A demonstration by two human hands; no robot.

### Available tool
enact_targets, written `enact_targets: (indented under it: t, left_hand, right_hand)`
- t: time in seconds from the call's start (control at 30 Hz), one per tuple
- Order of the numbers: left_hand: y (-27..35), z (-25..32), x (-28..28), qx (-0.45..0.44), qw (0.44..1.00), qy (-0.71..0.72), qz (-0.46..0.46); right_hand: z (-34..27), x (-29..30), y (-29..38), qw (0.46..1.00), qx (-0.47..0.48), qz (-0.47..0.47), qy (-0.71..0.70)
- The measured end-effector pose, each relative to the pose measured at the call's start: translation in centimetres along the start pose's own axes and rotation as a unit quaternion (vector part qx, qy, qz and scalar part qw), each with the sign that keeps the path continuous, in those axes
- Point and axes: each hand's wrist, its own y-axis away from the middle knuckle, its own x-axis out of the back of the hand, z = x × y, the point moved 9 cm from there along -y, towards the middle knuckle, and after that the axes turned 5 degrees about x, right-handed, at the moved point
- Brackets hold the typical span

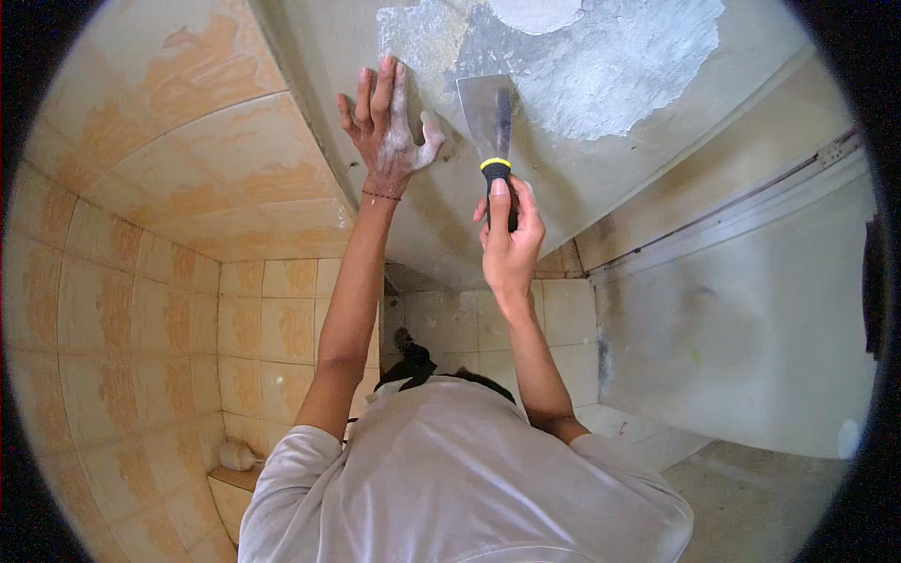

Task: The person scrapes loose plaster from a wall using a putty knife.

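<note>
My left hand (389, 130) lies with its fingers spread against the painted wall (450, 204), its thumb and forefinger side coated in white dust. To its right, my right hand (514, 225) grips the black handle of a putty knife (487, 116) with a yellow collar. The metal blade points up, its edge by the lower border of a rough patch (605, 77) of grey and whitish filler. A smoother white spot (536, 10) shows at the top of that patch. Whether the blade touches the wall cannot be told for certain.
Orange and cream tiles (141, 281) cover the wall at left. A pale door (718, 338) stands at right beside its frame (732, 204). A whitish rounded object (237, 456) rests on a small ledge at lower left. Pale floor tiles (450, 320) show between my arms.
</note>
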Motion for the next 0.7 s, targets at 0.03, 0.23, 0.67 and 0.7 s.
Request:
enact_targets:
  t: [0.03,0.23,0.67,0.7]
  left_hand:
    - [0.0,-0.1,0.1,0.003,1.000,-0.006,0.005]
    - [-0.3,-0.2,0.7,0.015,1.000,0.000,0.003]
    - [-0.4,0.3,0.6,0.001,1.000,-0.012,0.002]
    - [-0.4,0.4,0.7,-0.001,1.000,-0.008,0.003]
  right_hand:
    - [-0.1,-0.1,0.0,1.000,0.003,-0.008,-0.001]
    - [-0.9,-0.3,-0.5,0.998,0.032,-0.058,-0.021]
    - [-1.3,-0.2,-1.5,0.995,0.098,-0.036,-0.006]
    - [-1.2,-0.1,-1.4,0.994,0.102,-0.035,0.003]
